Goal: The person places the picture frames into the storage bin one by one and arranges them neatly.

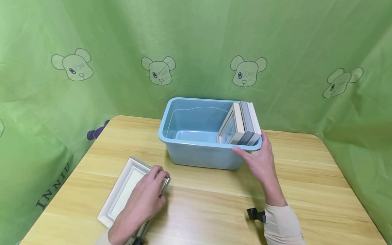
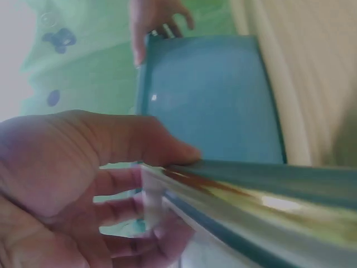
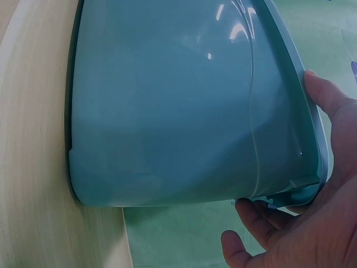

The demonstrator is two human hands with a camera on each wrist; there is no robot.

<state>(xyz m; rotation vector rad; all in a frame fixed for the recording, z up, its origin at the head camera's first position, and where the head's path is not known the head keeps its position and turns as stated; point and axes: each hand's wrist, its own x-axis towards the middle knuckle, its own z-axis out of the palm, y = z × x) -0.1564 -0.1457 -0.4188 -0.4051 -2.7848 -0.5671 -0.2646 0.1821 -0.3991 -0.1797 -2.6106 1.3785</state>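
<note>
A blue plastic bin (image 1: 202,154) stands near the back of the wooden table. Inside its right end, several picture frames (image 1: 249,119) lean side by side, the leftmost one pale with a printed panel. My right hand (image 1: 261,160) grips the bin's near right corner, thumb on the front rim; the right wrist view shows its fingers (image 3: 262,220) under the rim at the end wall. At the front left, my left hand (image 1: 145,195) holds a white picture frame (image 1: 114,200) by its right edge. In the left wrist view, the thumb (image 2: 167,148) presses one side while the fingers spread behind the other.
The table (image 1: 208,204) is light wood with rounded back corners. A green curtain (image 1: 202,30) printed with bear heads hangs right behind and beside it. Beside my right sleeve (image 1: 281,223) a black wrist mount (image 1: 255,215) sticks out over the table.
</note>
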